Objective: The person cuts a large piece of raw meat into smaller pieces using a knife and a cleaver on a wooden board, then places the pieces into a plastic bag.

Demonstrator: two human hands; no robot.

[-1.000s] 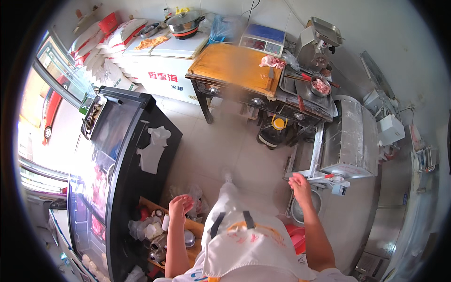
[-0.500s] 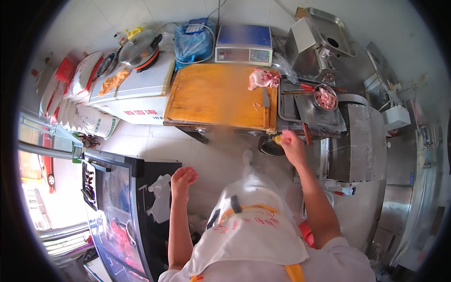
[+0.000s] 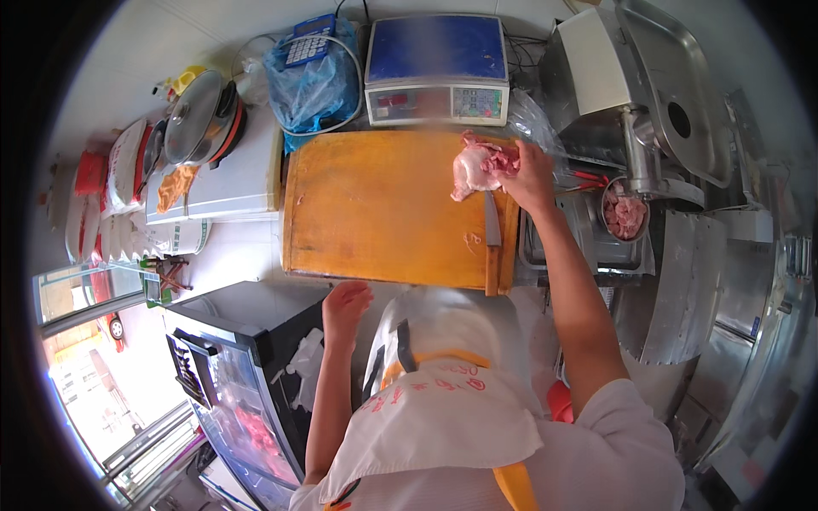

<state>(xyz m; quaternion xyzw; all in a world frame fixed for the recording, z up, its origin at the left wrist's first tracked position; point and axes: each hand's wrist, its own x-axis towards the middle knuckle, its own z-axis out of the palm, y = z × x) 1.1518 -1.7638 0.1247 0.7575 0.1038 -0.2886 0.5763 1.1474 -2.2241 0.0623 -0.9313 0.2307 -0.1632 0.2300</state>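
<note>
A wooden cutting board [image 3: 366, 213] lies ahead of me. A piece of raw pinkish meat [image 3: 473, 170] is at its upper right, and my right hand [image 3: 525, 175] has its fingers closed on that meat. Below the meat, a knife [image 3: 492, 226] lies along the board's right side, its wooden handle toward me. My left hand [image 3: 345, 307] hangs just below the board's near edge, empty, with fingers loosely bent and apart.
Behind the board are a scale [image 3: 434, 47] and a blue bag [image 3: 298, 89]. Right: a grinder [image 3: 588, 64], a bowl of meat [image 3: 625, 213], metal trays [image 3: 571, 243]. Left: a lidded pot [image 3: 192, 128] on a white freezer [image 3: 234, 200], and a glass display case [image 3: 243, 383] below.
I have moved forward to the board, which now fills more of the view. My right hand has reached up and taken hold of the meat. My left hand has risen toward the board.
</note>
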